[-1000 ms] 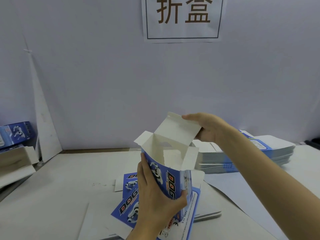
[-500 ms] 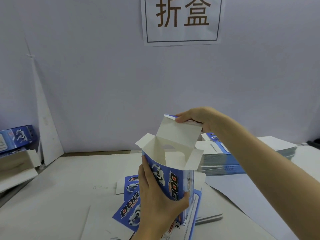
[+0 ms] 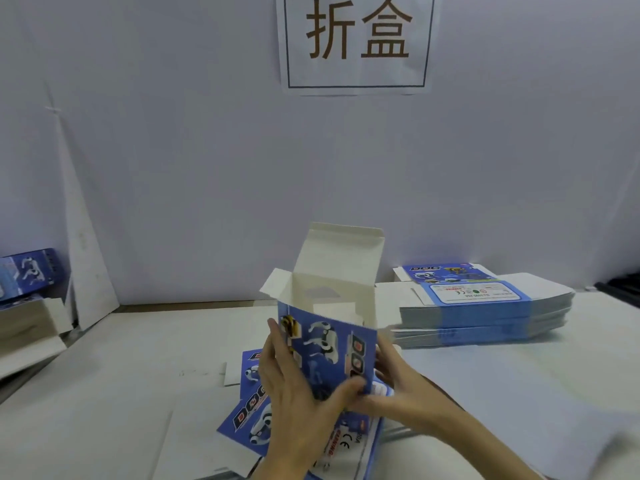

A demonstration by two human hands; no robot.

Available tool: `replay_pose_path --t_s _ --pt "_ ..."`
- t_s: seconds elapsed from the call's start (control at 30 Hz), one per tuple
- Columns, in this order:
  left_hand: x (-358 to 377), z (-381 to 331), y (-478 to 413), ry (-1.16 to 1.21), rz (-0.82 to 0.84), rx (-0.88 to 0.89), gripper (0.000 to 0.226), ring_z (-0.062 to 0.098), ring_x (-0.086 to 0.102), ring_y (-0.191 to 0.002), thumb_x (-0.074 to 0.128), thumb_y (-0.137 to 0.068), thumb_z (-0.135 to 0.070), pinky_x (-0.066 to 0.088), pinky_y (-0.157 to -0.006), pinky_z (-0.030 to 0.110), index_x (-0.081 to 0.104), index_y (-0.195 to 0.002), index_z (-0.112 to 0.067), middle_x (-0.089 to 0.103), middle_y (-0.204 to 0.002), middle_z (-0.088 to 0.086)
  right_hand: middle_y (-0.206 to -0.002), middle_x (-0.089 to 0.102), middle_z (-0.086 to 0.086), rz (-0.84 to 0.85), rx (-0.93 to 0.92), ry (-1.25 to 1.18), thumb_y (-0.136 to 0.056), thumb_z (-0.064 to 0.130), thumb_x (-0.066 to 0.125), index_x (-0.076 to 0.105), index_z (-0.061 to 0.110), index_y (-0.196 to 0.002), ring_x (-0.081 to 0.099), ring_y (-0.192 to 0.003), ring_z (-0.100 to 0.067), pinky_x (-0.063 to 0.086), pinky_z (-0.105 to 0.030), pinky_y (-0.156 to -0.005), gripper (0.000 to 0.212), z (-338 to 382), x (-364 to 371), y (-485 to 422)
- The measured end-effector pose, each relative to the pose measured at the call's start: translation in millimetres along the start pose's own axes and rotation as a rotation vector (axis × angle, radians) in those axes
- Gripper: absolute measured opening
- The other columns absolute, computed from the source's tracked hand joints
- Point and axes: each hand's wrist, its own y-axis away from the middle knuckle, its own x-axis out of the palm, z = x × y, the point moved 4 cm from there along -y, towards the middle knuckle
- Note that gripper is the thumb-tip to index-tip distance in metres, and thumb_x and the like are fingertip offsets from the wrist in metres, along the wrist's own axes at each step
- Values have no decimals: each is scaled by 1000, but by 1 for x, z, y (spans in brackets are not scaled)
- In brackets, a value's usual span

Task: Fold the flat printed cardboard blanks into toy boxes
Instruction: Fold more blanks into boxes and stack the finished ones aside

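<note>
折盒 on wall sign (image 3: 356,43), DOG on flat blank (image 3: 249,414), with WARNING and CE

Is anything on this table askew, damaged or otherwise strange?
Nothing looks damaged. The pile of flat blue-and-white cardboard blanks at right is stacked unevenly, and loose printed blanks lie skewed under the half-folded blue box.

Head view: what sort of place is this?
Probably a hand packing bench: a stack of flat printed blanks lies on the table, a paper sign hangs on the wall, and the left hand and right hand hold a half-folded box.
</note>
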Motion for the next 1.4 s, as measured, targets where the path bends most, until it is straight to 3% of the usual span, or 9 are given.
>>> replay_pose_path --t_s 0.1,0.17,0.53,0.67,0.77,0.9,1.07,1.2,1.4 --pt "-15 14 -14 162 14 21 85 5 46 -120 66 -59 -67 53 -76 14 22 -131 -63 38 -128 -24 -120 67 3 -117 -13 -68 -72 21 79 43 32 -135 64 -109 -19 54 -25 -83 73 -6 -6 -9" --pt "-22 21 -22 207 79 4 71 10 53 -119 68 -62 -60 54 -77 16 38 -126 -54 47 -124 -27 -121 67 -1 -72 23 -139 -72 16 78 48 27 -131 65 -110 -23 54 -27 -84 67 -10 -6 -14" --pt "-10 41 -15 331 232 -205 91 24 63 -112 72 -65 -37 60 -74 31 31 -146 -25 60 -124 1 -118 69 -1 -153 10 -228 -68 23 82 52 28 -126 68 -104 -22 56 -27 -78 65 -38 10 -17" --pt "-17 39 -14 273 116 -186 44 14 66 -63 59 -73 -49 50 -58 21 65 -86 -7 66 -60 0 -125 65 5 -166 0 -244 -70 29 82 43 38 -135 64 -112 -20 56 -29 -82 77 -40 8 -16" --pt "-18 37 -12 262 57 -181 43 7 50 -44 57 -74 -51 42 -48 17 60 -71 -8 51 -43 -4 -125 64 11 -172 28 -275 -67 33 84 40 44 -135 62 -115 -17 56 -27 -82 81 -44 4 -15" --pt "-18 40 -14 254 63 -167 32 6 63 -60 59 -74 -46 48 -55 12 64 -89 -18 64 -57 -7 -128 63 6 -153 26 -289 -68 27 83 45 38 -134 61 -118 -20 55 -29 -85 77 -47 4 -14" --pt "-16 38 -8 226 28 -167 31 5 45 -38 58 -85 -38 39 -41 14 57 -65 -14 49 -40 -3 -127 63 12 -182 36 -300 -67 33 84 42 42 -135 61 -117 -17 56 -29 -83 81 -50 3 -15" --pt "-19 38 -10 255 63 -206 23 0 63 -62 57 -80 -40 46 -53 10 63 -89 -19 67 -61 -13 -127 63 7 -155 12 -279 -70 24 82 50 43 -129 61 -118 -19 55 -30 -84 71 -50 4 -15" --pt "-18 35 -4 184 -4 -158 35 2 42 -36 58 -88 -34 32 -38 9 52 -59 -14 46 -37 -8 -124 64 13 -188 41 -290 -66 33 84 41 41 -135 63 -114 -17 57 -29 -79 82 -50 3 -14"
